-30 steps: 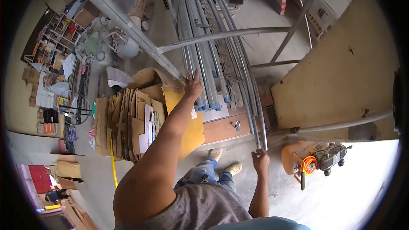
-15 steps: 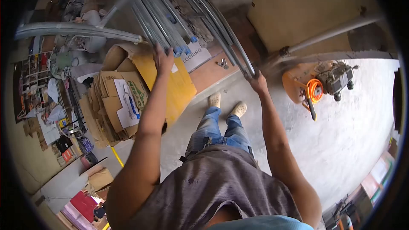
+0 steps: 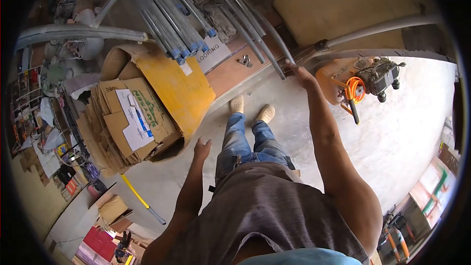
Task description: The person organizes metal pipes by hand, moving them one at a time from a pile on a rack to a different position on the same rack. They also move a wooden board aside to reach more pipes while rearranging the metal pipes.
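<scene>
My right hand [image 3: 301, 75] is closed round the near end of a long grey metal pipe [image 3: 269, 28]. Other pipes of the same group lie just to its left, their ends jutting over the floor. My left hand [image 3: 201, 150] hangs low near my left thigh, fingers apart and holding nothing. Nearest to it is a big yellow-sided carton [image 3: 189, 93] with flattened cardboard [image 3: 112, 110] stacked in it. Beyond the carton, several metal pipes with blue ends [image 3: 169, 24] lie side by side. The far ends of the pipes run out of view.
A white sign reading "LOORING" [image 3: 214, 55] lies by the blue-ended pipes, near a small metal piece [image 3: 245, 61]. An orange air compressor [image 3: 329, 79] with a coiled orange hose [image 3: 356, 91] stands at right. A horizontal pole [image 3: 83, 32] crosses at left, and a yellow pole [image 3: 138, 194] lies below the carton.
My left hand has let go of the blue-ended pipes and dropped to my side. My right hand stays on a pipe, and the pipes on that side have spread apart at their near ends.
</scene>
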`<state>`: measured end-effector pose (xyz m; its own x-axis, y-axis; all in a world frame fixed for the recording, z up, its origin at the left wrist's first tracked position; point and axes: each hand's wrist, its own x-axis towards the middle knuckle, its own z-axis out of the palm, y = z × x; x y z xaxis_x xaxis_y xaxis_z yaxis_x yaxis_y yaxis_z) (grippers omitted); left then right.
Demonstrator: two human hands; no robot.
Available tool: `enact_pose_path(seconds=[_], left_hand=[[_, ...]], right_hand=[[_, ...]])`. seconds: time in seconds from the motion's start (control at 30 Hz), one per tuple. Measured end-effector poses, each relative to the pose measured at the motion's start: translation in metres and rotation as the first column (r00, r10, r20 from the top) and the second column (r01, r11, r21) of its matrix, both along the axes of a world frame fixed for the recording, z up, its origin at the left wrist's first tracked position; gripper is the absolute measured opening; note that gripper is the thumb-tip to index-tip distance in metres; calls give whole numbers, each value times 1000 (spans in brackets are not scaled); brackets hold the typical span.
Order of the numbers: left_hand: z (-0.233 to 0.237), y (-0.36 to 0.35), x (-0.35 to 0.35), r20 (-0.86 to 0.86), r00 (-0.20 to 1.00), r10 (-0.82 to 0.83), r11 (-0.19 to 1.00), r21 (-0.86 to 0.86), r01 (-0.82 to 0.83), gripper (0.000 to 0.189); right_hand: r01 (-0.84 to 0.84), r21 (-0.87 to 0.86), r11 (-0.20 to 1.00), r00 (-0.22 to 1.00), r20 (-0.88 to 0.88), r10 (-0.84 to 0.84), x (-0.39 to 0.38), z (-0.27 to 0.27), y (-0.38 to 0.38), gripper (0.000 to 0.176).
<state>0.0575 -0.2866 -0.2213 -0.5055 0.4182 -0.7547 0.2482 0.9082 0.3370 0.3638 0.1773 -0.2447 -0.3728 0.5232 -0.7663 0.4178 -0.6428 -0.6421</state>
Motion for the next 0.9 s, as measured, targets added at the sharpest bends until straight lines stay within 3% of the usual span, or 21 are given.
enact_pose_path(seconds=[0.03,0.07,0.1,0.13,0.2,0.23,0.27,0.33,0.37,0.4,0.47,0.53,0.6,0.67,0.73,0.8,0.87,0.9], left_hand=[[-6,-1,-10,-7,1000,23,999,41,-22,65],[-11,1,-22,-3,1000,24,999,40,-24,65],[-17,6,-34,-71,997,-14,996,84,20,63],[-24,17,-42,-143,989,-44,989,133,63,61],[2,58,-51,-138,990,-11,993,115,27,59],[14,74,-53,-138,990,14,996,88,-2,57],[4,75,-54,-152,988,30,995,103,-15,57],[-13,83,-59,-135,990,32,965,264,5,54],[-11,89,-59,-102,994,25,967,256,2,54],[-8,93,-56,-68,998,16,970,243,1,54],[4,95,-51,35,999,25,966,256,-34,56],[3,88,-44,41,999,31,970,241,-40,56],[-14,74,-40,35,999,-20,970,242,10,56],[2,79,-39,62,997,-53,984,174,41,52],[4,87,-44,65,993,-97,979,184,84,51],[7,97,-51,65,989,-136,974,189,121,51],[23,126,-55,2,988,-154,946,288,147,50],[33,147,-59,56,993,-104,948,309,82,51]], right_hand=[[-108,75,991,974,208,91,3,12,9,67],[-58,223,973,949,315,-15,3,15,12,62],[-196,442,875,849,523,-74,-2,17,11,54],[-372,596,712,713,675,-192,-11,22,13,45],[-376,809,452,752,551,-361,-57,71,10,29],[-563,825,58,803,562,-196,-58,39,23,23],[-318,866,387,883,419,-211,-95,81,13,20],[-469,859,208,877,480,-3,-131,76,26,27],[-422,813,401,850,509,-137,-143,18,40,37],[-405,831,382,866,483,-133,-153,16,56,37],[-418,714,561,809,574,-127,-166,14,76,44],[-571,646,507,730,682,-46,-170,0,93,44],[-616,509,601,629,777,-15,-178,-12,114,43],[-657,438,613,601,796,76,-183,-5,124,47],[-742,407,532,555,819,148,-187,39,113,76],[-699,425,575,619,762,189,-196,48,107,66],[-629,558,541,762,580,287,-190,75,80,40],[-606,621,496,793,429,432,-176,53,72,31]])
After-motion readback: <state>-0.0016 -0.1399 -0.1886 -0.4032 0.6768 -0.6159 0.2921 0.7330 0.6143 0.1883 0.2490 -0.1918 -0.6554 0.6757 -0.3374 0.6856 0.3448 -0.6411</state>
